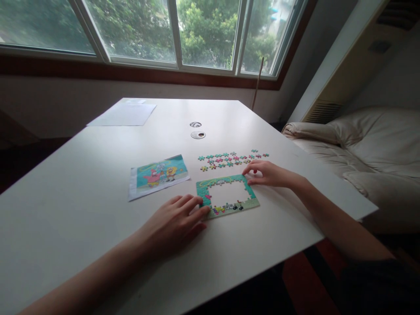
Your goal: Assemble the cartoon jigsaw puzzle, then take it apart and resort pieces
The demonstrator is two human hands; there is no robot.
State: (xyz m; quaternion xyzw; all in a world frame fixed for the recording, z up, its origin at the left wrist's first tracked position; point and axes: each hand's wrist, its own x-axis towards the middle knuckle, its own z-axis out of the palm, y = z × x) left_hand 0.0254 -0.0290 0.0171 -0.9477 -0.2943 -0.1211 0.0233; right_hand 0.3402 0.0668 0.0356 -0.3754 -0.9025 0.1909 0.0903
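A jigsaw puzzle border (pixel 257 202), green and teal with cartoon figures along its lower side, lies flat on the white table, its middle unfilled. Stretched out, the fingers of my left hand (pixel 179 218) rest on the border's left edge near the lower corner. My right hand (pixel 267 173) has its thumb and index finger closed at the upper right corner of the border. Something small and reddish shows beneath that hand, too small to name. Just beyond the border, loose jigsaw pieces (pixel 236 158) are spread in rough rows.
A printed cartoon picture sheet (pixel 160 175) lies left of the puzzle. White paper sheets (pixel 123 114) are at the table's far left, and two round cable holes (pixel 198 135) sit in the tabletop (pixel 82 188). A cream sofa (pixel 370 131) stands to the right; windows (pixel 206 33) are ahead.
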